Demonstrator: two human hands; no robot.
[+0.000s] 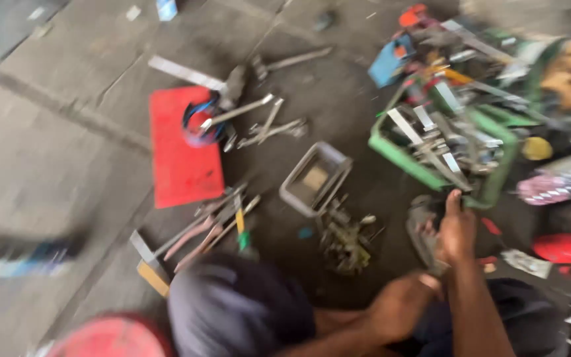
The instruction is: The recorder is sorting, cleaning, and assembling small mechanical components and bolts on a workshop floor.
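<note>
Right beside green crate (pixel 398 157), right hand (pixel 456 231).

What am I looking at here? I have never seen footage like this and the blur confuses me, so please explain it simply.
This is one picture from a camera worn on a person's head, looking down at their own bare hands; there is no machine. The person sits low over a grey concrete floor, with a dark-clothed knee in front. The right hand reaches toward a green crate full of metal tools. The left hand rests lower, at the right forearm; whether either holds anything is too blurred to tell. On the floor lie a red flat sheet, a small grey tray and loose pliers and spanners.
</note>
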